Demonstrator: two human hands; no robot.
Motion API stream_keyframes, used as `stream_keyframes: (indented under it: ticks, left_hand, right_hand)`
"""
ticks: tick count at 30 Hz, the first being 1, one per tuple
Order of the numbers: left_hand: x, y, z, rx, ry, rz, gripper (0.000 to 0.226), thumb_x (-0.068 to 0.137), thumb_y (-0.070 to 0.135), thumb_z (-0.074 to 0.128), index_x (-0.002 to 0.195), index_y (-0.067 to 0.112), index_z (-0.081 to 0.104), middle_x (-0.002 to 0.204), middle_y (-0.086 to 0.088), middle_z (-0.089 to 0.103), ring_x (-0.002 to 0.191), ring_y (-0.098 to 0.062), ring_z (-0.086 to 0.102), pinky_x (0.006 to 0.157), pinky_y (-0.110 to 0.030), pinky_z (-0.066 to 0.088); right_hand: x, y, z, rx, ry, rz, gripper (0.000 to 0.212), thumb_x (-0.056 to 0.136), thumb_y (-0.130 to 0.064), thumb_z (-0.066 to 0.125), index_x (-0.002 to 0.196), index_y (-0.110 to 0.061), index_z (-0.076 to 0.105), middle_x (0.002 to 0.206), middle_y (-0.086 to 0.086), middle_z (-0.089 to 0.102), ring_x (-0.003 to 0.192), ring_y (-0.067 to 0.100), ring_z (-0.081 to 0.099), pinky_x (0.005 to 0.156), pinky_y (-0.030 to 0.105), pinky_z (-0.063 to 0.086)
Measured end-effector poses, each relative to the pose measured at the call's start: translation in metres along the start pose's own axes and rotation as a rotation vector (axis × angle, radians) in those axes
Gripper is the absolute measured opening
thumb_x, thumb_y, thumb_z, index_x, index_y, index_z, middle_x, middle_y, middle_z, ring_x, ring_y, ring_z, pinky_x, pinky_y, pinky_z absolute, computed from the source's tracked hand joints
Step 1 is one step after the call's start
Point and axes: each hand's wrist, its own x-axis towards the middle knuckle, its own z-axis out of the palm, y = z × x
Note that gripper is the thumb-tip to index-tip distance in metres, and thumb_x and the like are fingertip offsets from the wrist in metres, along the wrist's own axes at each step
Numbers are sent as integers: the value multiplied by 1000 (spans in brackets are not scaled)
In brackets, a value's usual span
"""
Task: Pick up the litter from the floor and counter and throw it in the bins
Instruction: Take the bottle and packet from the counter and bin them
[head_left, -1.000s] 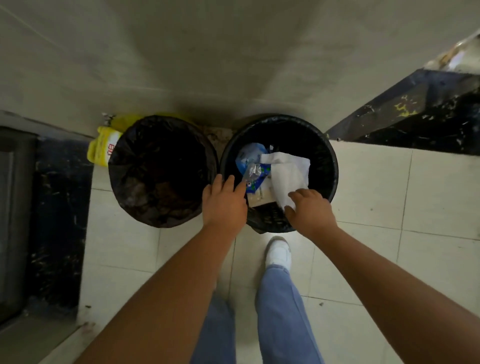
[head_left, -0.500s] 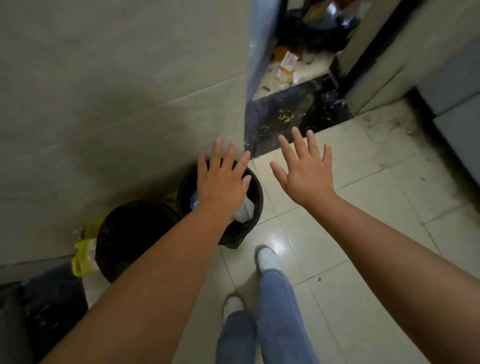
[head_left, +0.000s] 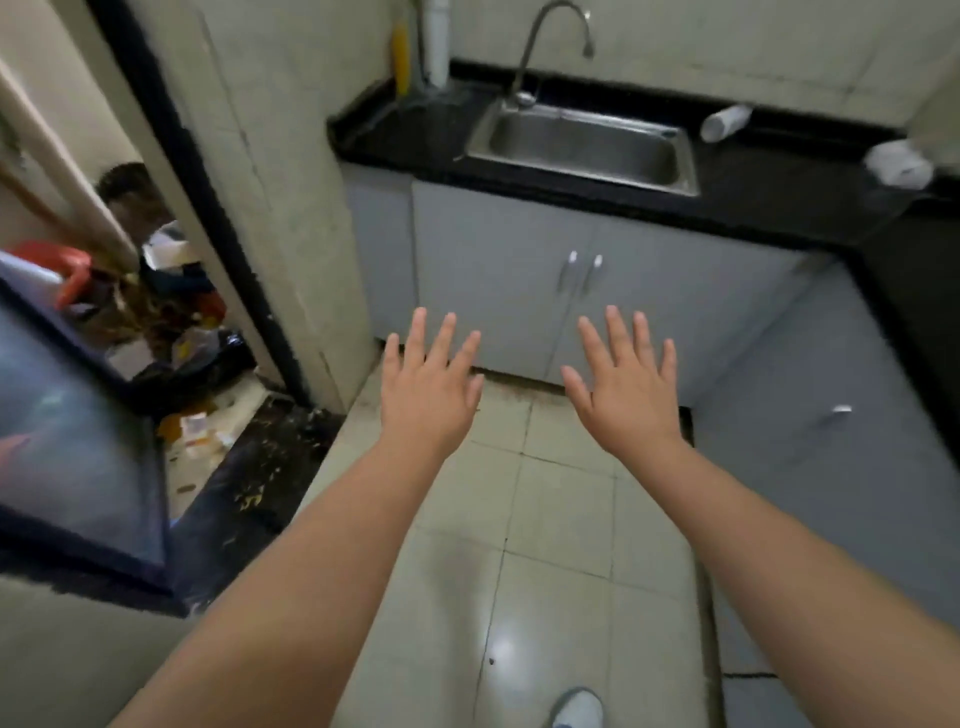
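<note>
While both hands, left (head_left: 428, 397) & right (head_left: 626, 400), hang spread, empty | cup (head_left: 724, 122) + wad (head_left: 898, 163) left at surface (head_left: 779, 182) back-right edge | unfinished

No readable text or labels — view perhaps too blurred.

Two hands (head_left: 428, 395), two cups (head_left: 724, 123), one sink (head_left: 582, 145)

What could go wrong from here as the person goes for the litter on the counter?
Both hands, left and right, are open and empty. The cup lies on its side near the sink, so a careless grab might roll it in. The crumpled paper sits at the counter corner, a longer reach. Litter in the doorway on the left could be overlooked.
</note>
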Motion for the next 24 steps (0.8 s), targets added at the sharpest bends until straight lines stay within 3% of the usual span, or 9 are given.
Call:
stream_keyframes:
  ticks: [12,24]
  left_hand:
    - [159,362,-52,-49,79,563,50,98,40,28,145,29,16,159,1,7,145,-26,-8,118,-46,1]
    - [256,581,-13,-27,-11,965,49,98,39,27,145,28,17,159,1,7,145,-26,-8,118,-47,4]
  right_hand:
    - [4,327,-140,-114,220,568,55,93,-45,31,142,-25,14,156,5,8,143,27,-2,115,52,3]
    - [-13,525,-173,-202,245,1087,55,92,-42,37,141,-21,22,155,7,15,143,28,5,114,53,9]
